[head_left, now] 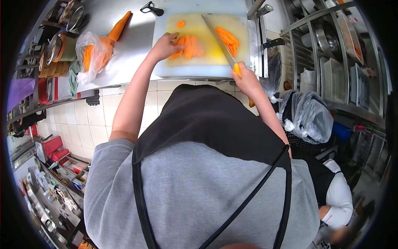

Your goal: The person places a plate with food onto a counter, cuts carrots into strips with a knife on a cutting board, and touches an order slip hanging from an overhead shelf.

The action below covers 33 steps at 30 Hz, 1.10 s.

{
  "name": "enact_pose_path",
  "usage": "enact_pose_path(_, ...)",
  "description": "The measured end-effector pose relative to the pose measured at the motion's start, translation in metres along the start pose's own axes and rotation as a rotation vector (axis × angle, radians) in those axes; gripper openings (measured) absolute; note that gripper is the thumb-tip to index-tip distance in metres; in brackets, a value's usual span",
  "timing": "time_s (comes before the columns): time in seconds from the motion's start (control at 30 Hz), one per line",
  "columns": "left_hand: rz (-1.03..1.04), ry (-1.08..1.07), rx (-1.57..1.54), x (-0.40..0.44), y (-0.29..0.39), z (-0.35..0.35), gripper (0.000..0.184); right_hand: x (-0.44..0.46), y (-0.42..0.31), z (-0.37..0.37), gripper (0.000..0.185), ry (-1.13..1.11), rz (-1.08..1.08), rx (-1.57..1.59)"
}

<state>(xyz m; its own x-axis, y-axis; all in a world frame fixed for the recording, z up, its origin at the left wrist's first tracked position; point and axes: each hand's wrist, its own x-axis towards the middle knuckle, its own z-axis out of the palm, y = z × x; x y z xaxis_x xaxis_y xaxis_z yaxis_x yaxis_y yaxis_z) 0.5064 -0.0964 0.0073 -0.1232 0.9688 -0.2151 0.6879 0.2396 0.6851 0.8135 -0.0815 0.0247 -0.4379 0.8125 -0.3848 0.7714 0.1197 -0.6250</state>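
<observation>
In the head view, my right hand [245, 79] is closed round the yellow handle of a long kitchen knife [221, 42]. Its blade points away from me and slants over the yellow cutting board [209, 60]. Thin carrot strips [228, 41] lie in a pile just right of the blade. My left hand [165, 46] is at the board's left side, fingers apart and touching the edge of a row of carrot slices [188, 46]. One small round carrot piece [180, 24] sits alone above that row.
Left of the board, a plastic bag [97, 54] with carrots and a whole carrot [120, 25] rest on the steel counter. A black peeler [152, 9] lies at the back. A rack [331, 62] stands right, near bagged items [309, 116]. Behind me at right is another person's white sleeve [339, 197].
</observation>
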Motion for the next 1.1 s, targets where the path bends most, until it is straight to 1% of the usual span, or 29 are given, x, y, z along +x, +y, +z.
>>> enact_pose_path(0.03,-0.022,0.010,-0.039,-0.003,-0.001,-0.003,0.057,0.000,-0.001,0.000,0.029,0.001,0.001,0.000)
enact_pose_path(0.1,-0.011,-0.007,-0.008,-0.006,-0.009,-0.007,0.058,-0.001,-0.002,-0.001,0.029,-0.003,-0.015,-0.048)
enact_pose_path(0.27,0.007,-0.038,0.051,-0.018,0.007,-0.002,0.064,-0.005,-0.005,-0.001,0.029,0.027,-0.049,-0.086)
enact_pose_path(0.33,0.171,0.118,0.230,-0.017,0.005,0.008,0.070,-0.005,-0.005,-0.001,0.029,0.019,-0.043,-0.089)
enact_pose_path(0.43,0.202,0.159,0.304,-0.016,0.022,0.011,0.073,-0.003,0.001,0.002,0.028,0.059,-0.097,-0.066)
enact_pose_path(0.47,0.203,0.160,0.304,-0.014,0.027,0.014,0.073,-0.003,0.002,0.003,0.028,0.069,-0.111,-0.086)
enact_pose_path(0.53,0.395,0.179,0.482,-0.013,0.036,0.020,0.072,-0.002,0.000,0.003,0.028,0.076,-0.129,-0.106)
enact_pose_path(0.57,0.393,0.180,0.482,-0.009,0.037,0.022,0.072,-0.002,-0.003,0.002,0.028,0.056,-0.106,-0.115)
enact_pose_path(0.63,0.403,0.053,0.629,0.002,0.040,0.025,0.071,-0.003,-0.003,0.001,0.029,0.038,-0.081,-0.125)
enact_pose_path(0.67,0.405,0.055,0.628,0.006,0.043,0.025,0.071,-0.002,-0.003,0.001,0.029,0.037,-0.083,-0.111)
enact_pose_path(0.73,0.485,-0.087,0.664,0.012,0.049,0.023,0.056,-0.001,-0.001,0.002,0.029,0.036,-0.086,-0.096)
enact_pose_path(0.77,0.486,-0.087,0.666,0.017,0.052,0.024,0.056,-0.001,0.000,0.003,0.028,0.055,-0.102,-0.108)
enact_pose_path(0.83,0.479,-0.263,0.771,0.027,0.055,0.027,0.036,-0.002,0.001,0.004,0.028,0.076,-0.115,-0.116)
enact_pose_path(0.87,0.481,-0.265,0.773,0.032,0.053,0.028,0.036,-0.002,0.001,0.003,0.028,0.075,-0.115,-0.106)
enact_pose_path(0.93,0.595,-0.293,0.794,0.039,0.052,0.030,0.023,-0.003,0.000,0.002,0.028,0.075,-0.113,-0.094)
enact_pose_path(0.97,0.597,-0.294,0.795,0.042,0.053,0.029,0.023,-0.003,-0.002,0.001,0.028,0.066,-0.113,-0.091)
enact_pose_path(1.03,0.655,-0.399,0.804,0.047,0.058,0.027,0.021,-0.004,-0.004,0.000,0.029,0.059,-0.111,-0.087)
enact_pose_path(1.07,0.656,-0.400,0.804,0.048,0.063,0.026,0.021,-0.004,-0.004,0.001,0.029,0.056,-0.102,-0.084)
enact_pose_path(1.1,0.659,-0.473,0.833,0.050,0.067,0.024,0.019,-0.003,-0.004,0.001,0.029,0.054,-0.094,-0.080)
